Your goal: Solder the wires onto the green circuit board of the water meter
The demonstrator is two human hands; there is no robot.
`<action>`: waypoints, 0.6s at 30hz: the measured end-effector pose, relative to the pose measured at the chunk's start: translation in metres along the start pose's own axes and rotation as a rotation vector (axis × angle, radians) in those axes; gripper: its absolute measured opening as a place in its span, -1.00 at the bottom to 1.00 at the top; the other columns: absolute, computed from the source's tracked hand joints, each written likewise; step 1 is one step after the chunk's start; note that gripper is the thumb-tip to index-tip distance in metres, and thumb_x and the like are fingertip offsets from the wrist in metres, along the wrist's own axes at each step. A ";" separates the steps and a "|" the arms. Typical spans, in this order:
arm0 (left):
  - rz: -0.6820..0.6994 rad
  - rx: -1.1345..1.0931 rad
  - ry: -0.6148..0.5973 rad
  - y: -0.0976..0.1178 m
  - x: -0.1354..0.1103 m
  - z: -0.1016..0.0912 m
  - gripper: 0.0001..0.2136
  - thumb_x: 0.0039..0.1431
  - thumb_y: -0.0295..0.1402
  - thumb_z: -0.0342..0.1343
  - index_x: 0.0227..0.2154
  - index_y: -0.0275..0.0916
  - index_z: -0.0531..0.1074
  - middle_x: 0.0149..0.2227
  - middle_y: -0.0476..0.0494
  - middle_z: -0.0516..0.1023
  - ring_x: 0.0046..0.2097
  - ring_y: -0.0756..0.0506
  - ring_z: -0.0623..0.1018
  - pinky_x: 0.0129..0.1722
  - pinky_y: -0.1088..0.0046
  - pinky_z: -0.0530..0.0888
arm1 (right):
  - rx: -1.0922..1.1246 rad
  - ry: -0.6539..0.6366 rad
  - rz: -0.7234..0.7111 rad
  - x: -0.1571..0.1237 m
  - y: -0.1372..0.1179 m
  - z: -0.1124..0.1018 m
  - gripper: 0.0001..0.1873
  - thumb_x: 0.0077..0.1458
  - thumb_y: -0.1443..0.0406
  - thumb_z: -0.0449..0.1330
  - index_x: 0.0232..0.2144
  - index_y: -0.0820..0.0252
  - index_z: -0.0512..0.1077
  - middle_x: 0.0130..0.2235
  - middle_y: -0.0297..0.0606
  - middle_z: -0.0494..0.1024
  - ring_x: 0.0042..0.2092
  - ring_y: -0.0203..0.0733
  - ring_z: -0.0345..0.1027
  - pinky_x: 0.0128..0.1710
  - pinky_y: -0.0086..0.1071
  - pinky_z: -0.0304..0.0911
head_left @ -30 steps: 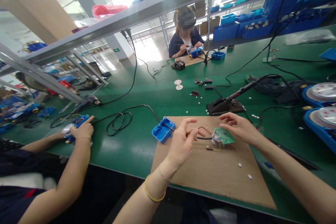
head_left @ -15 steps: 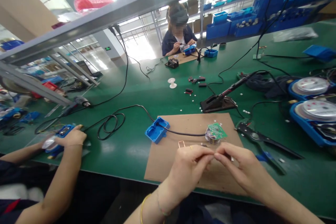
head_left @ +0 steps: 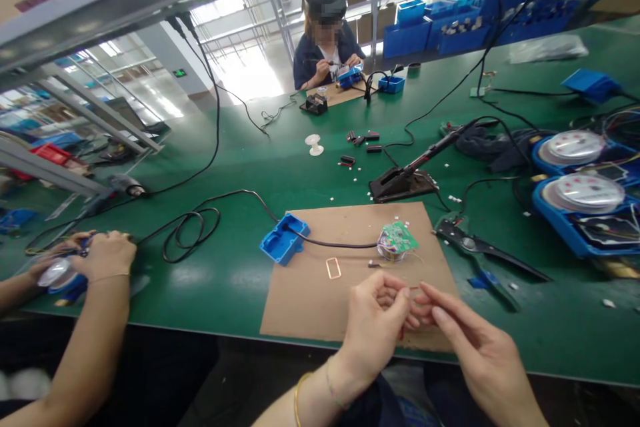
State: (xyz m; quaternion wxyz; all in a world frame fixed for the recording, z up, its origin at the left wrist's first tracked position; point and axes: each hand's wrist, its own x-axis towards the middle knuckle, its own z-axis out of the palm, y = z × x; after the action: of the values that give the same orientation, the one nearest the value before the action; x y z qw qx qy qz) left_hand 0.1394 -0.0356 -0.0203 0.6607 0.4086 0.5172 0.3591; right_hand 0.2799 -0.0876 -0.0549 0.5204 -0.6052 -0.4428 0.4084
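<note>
My left hand (head_left: 377,313) is closed in a pinch over the cardboard sheet (head_left: 295,307), its fingers curled. Close beside its fingertips, my right hand (head_left: 473,333) has its thumb and fingers drawn together. A tiny reddish sliver shows between the two hands; what they hold is too small to name. Just beyond them a green circuit board (head_left: 400,237) rests on a round part with thin wires. A black cable (head_left: 340,245) runs from it to an open blue housing (head_left: 284,240). A flat copper-coloured rectangular loop (head_left: 333,268) lies left of my hands.
A soldering iron (head_left: 430,150) sits in its black stand (head_left: 403,185). Large cutters (head_left: 480,253) lie at right, near blue meter units (head_left: 585,207). A white spool (head_left: 314,145) stands behind. One co-worker's hand (head_left: 107,257) handles a blue unit at left; another person sits opposite.
My hands have come slightly apart and turned, with the left fingers showing more. The view has shifted, and the copper loop now shows whole. The co-worker's hands at left have drawn together.
</note>
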 end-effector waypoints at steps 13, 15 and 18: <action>-0.005 -0.009 -0.005 -0.009 0.003 -0.001 -0.77 0.11 -0.25 0.24 -0.40 -0.32 0.39 -0.57 -0.04 0.53 -0.55 0.05 0.50 -0.50 0.60 0.43 | -0.135 -0.079 -0.185 0.006 -0.005 -0.005 -0.69 0.21 0.11 0.16 -0.16 0.12 0.60 -0.31 -0.28 0.60 -0.33 -0.30 0.51 -0.29 -0.55 0.44; 0.010 0.059 0.009 -0.011 0.003 -0.004 -0.80 0.15 -0.27 0.21 -0.39 -0.32 0.41 -0.53 -0.06 0.54 -0.54 0.06 0.50 -0.50 0.60 0.40 | -0.288 -0.108 -0.191 0.021 0.006 -0.015 -0.64 0.24 0.07 0.11 -0.16 0.15 0.58 -0.28 -0.25 0.61 -0.31 -0.27 0.51 -0.29 -0.50 0.44; 0.085 0.208 -0.012 -0.012 0.003 -0.009 -0.85 0.20 -0.32 0.15 -0.39 -0.32 0.45 -0.50 -0.08 0.55 -0.52 0.06 0.48 -0.48 0.59 0.39 | -0.630 -0.092 -0.210 0.056 0.028 -0.026 -0.63 0.24 0.08 0.05 -0.21 0.21 0.51 -0.27 -0.19 0.59 -0.32 -0.21 0.49 -0.30 -0.39 0.42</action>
State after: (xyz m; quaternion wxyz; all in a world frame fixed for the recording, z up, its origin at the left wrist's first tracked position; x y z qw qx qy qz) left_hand 0.1315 -0.0368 -0.0337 0.6020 0.4987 0.5298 0.3289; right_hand 0.3236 -0.0430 -0.0808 0.3266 -0.6684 -0.6302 0.2224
